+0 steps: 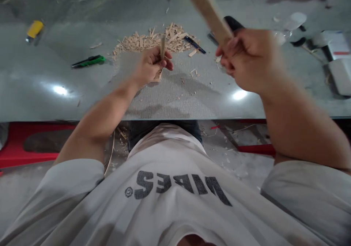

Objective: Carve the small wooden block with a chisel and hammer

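My left hand (pixel 152 65) is closed around a slim, pale wooden stick (pixel 162 45) that stands upright between the thumb and fingers. Beneath that hand a flat piece of wood (pixel 157 79) shows at the tabletop; whether the stick joins it is hidden by the fingers. Up and to the right, my right hand (pixel 246 57) grips the wooden handle of a hammer (pixel 210 14), raised above the table. Its dark metal head is cut off by the top edge of the view. The right hand is slightly blurred.
Wood chips (pixel 145 41) lie heaped behind my left hand, with a dark blue pen (pixel 195 44) on them. Left are a green cutter knife (pixel 88 61) and a yellow tool (pixel 35 29). A white box (pixel 340 76) and clear plastic container (pixel 290 25) are right. The table (pixel 41 99) ends before me.
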The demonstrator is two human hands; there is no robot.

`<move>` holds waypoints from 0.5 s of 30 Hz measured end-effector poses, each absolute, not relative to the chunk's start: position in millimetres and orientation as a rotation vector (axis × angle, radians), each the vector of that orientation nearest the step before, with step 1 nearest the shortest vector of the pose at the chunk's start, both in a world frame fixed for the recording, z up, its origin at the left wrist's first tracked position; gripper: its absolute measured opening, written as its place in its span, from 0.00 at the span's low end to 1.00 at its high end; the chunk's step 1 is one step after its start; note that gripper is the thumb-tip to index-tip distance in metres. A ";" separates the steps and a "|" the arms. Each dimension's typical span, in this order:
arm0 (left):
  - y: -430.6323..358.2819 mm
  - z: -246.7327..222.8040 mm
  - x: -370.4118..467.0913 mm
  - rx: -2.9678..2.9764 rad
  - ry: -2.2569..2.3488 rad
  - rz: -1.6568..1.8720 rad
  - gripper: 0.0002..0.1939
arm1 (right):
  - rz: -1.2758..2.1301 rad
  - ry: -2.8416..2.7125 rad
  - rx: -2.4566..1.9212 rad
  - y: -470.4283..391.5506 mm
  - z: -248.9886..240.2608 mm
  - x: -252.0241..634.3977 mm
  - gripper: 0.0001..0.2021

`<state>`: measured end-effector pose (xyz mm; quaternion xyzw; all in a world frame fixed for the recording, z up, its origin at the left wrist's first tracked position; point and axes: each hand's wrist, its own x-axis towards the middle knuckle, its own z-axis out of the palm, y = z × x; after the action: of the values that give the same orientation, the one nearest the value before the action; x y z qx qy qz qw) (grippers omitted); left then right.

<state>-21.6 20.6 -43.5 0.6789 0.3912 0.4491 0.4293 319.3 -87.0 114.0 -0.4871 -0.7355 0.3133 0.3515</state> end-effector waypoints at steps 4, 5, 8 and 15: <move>8.0 -27.3 -13.5 1.656 0.936 1.129 0.22 | 0.737 -1.801 -1.127 -81.0 110.8 313.5 0.27; 5.5 -24.5 -11.7 1.652 0.932 1.131 0.23 | 0.738 -1.904 -1.198 -76.8 107.9 313.3 0.27; 2.0 -20.8 -8.3 1.649 0.951 1.105 0.28 | 0.761 -2.136 -1.425 -67.5 100.7 315.4 0.26; 7.5 -24.5 -9.8 1.584 0.891 1.146 0.36 | 0.746 -1.820 -1.179 -84.7 112.7 311.8 0.32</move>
<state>-9.8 7.5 -24.5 0.6482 0.3646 0.4688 0.4766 311.8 -84.7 112.7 -0.4684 -0.7232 0.2964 0.4119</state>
